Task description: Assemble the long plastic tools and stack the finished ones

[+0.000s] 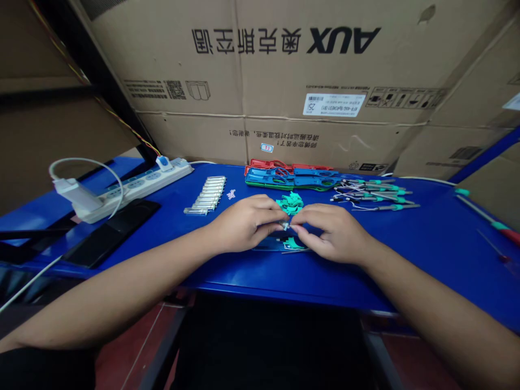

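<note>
My left hand and my right hand meet over the middle of the blue table. Fingertips of both hands are pinched around a small whitish piece, too small to make out fully. Just beyond the fingers lies a pile of green plastic parts. Beneath and between the hands, a blue piece with a green part and a thin rod rests on the table, partly hidden. A row of clear tubes with metal ends lies to the left of my left hand, beside a tiny pink item.
Red, blue and green plastic casings are stacked at the back. Grey rods with green collars and wires lie right of them. A power strip and black phone are left, a screwdriver far right. Cardboard stands behind.
</note>
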A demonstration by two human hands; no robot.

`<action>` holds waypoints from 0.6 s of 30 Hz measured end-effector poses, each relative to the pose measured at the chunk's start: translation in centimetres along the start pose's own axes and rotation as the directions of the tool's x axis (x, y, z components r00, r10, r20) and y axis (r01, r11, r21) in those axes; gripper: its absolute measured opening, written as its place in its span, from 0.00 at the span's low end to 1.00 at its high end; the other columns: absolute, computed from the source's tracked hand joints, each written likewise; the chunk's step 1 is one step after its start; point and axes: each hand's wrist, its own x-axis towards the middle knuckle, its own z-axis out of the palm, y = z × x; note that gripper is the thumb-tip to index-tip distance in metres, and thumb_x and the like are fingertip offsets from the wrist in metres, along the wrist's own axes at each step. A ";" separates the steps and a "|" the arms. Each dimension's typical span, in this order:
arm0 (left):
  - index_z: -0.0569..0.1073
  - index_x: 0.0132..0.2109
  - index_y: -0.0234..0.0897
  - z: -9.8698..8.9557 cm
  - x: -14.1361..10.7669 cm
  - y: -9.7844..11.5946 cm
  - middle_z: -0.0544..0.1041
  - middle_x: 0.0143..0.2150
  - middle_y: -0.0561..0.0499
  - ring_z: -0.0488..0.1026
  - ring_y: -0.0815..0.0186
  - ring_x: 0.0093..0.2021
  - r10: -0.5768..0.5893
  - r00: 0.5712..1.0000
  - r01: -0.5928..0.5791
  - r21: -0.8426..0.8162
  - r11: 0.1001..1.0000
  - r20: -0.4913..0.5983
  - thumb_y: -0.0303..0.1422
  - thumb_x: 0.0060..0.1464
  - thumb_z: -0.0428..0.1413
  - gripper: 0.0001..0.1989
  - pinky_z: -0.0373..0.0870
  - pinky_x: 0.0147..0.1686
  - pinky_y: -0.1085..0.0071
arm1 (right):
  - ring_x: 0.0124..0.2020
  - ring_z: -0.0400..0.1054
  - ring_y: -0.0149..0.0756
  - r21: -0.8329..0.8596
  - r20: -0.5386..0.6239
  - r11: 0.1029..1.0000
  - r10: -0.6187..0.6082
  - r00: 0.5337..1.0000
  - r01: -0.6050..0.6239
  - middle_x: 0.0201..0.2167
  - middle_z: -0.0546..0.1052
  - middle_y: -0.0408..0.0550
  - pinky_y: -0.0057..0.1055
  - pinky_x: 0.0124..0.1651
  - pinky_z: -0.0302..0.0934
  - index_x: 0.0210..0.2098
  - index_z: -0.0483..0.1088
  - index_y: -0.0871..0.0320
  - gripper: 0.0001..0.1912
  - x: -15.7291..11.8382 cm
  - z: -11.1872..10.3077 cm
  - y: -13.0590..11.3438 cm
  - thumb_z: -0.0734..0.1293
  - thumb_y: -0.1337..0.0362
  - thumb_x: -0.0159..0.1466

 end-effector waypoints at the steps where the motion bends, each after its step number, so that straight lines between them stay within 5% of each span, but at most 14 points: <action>1: 0.77 0.49 0.35 0.0 0.0 0.0 0.79 0.43 0.45 0.75 0.63 0.43 0.001 1.000 -0.001 0.006 1.000 -0.004 0.29 0.64 0.52 0.11 0.74 0.46 0.64 | 0.33 0.73 0.34 0.008 -0.007 1.000 0.010 1.000 -0.010 0.32 0.80 0.45 0.32 0.38 0.67 0.37 0.74 0.55 0.08 0.0 0.0 0.0 0.63 0.67 0.66; 18: 0.75 0.45 0.33 0.7 -0.3 1.2 0.78 0.39 0.45 0.73 0.62 0.40 -0.038 0.999 0.038 0.039 0.999 -0.006 0.28 0.64 0.50 0.10 0.71 0.42 0.64 | 0.31 0.73 0.32 0.075 -0.031 0.997 -0.014 0.999 0.016 0.31 0.80 0.44 0.28 0.37 0.66 0.36 0.74 0.56 0.07 -0.2 0.5 -0.1 0.64 0.68 0.66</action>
